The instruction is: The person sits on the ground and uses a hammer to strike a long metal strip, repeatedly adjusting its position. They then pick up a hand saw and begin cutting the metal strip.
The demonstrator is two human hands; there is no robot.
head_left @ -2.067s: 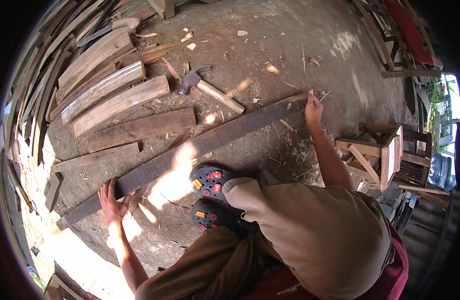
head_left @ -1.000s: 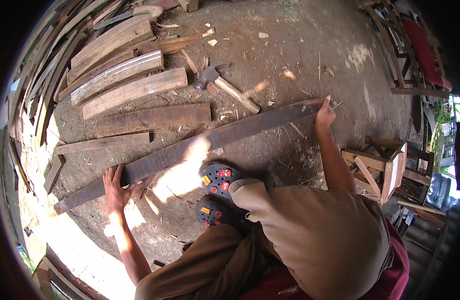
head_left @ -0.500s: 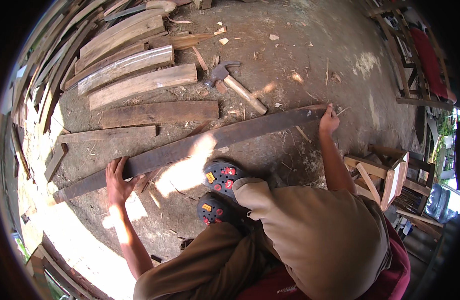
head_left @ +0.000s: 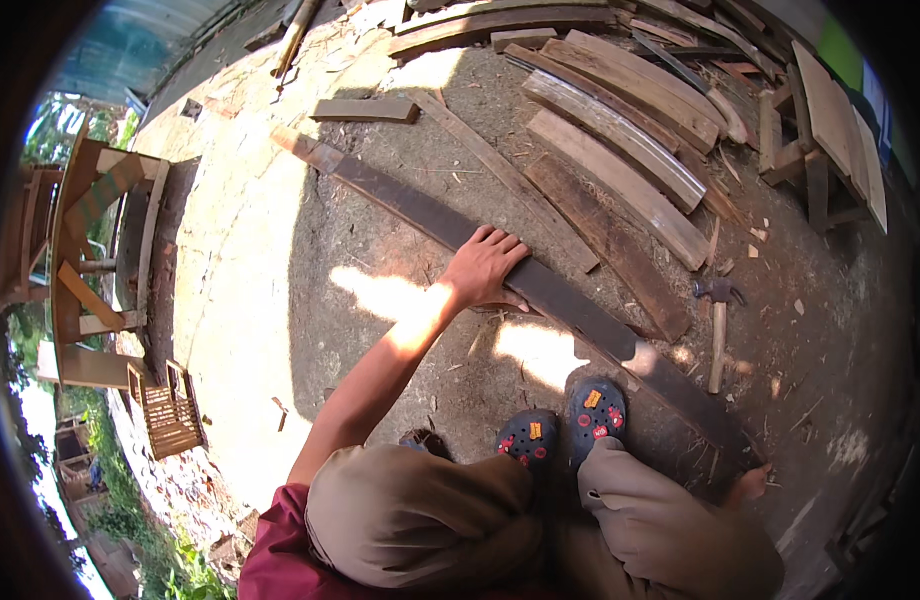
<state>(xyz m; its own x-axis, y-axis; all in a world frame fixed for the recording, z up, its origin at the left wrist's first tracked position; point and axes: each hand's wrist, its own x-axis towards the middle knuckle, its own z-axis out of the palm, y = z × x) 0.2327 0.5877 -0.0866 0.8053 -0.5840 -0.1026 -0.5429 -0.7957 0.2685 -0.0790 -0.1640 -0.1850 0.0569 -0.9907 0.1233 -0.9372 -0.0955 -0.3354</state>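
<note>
Okay, you've got a long, dark-brown, flat wooden plank (head_left: 582, 318) slanting across the ground ahead of your feet, upper left to lower right; whether it lies fully flat or is slightly raised, can't tell. Your left hand (head_left: 483, 268) is part-curled over it around mid-length, fingers across the far edge, thumb by the near one. Your right hand (head_left: 749, 485) is at the lower-right end, mostly lost in shadow and behind your knee; how closed it is, can't tell.

Handling, my guess: fairly heavy for its length, stiff along the grain, not fragile, maybe a little flex if lifted from one end. Dry face, so probably not slippery, but rough edges could splinter. Best hold: one hand near the middle for balance, the other at an end to steer, fingers wrapped round both long edges. Watch the far upper-left end, which would swing wide near the short brown wooden offcut (head_left: 365, 110). The claw hammer with a pale wooden handle (head_left: 719, 345) lies clear of it, beyond its lower-right half.
</note>
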